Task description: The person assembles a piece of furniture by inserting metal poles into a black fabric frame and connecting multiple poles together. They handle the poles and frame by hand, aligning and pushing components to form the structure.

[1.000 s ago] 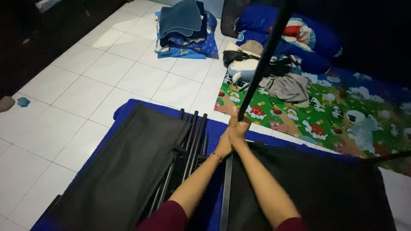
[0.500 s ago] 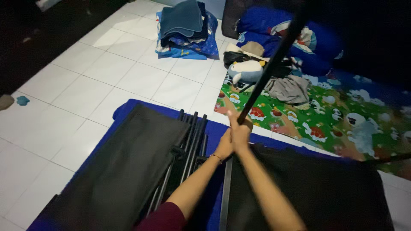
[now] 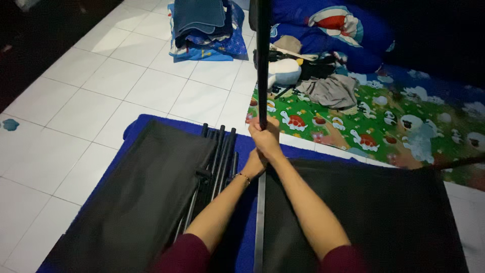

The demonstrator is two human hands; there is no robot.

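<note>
Both hands, the right hand (image 3: 264, 137) above the left hand (image 3: 254, 163), grip the upright black pole (image 3: 262, 65); keeping it vertical would steady the black fabric panel (image 3: 353, 212) below.

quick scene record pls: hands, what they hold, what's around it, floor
right hand: wrapped around black pole, upper grip
left hand: on same pole, just below right
pole: near upright, runs out of frame at top
left of hands: black fabric panel, bundle of black rods
right: second black fabric panel
underlay: blue mat
floor: white tiles, cartoon play mat
</note>
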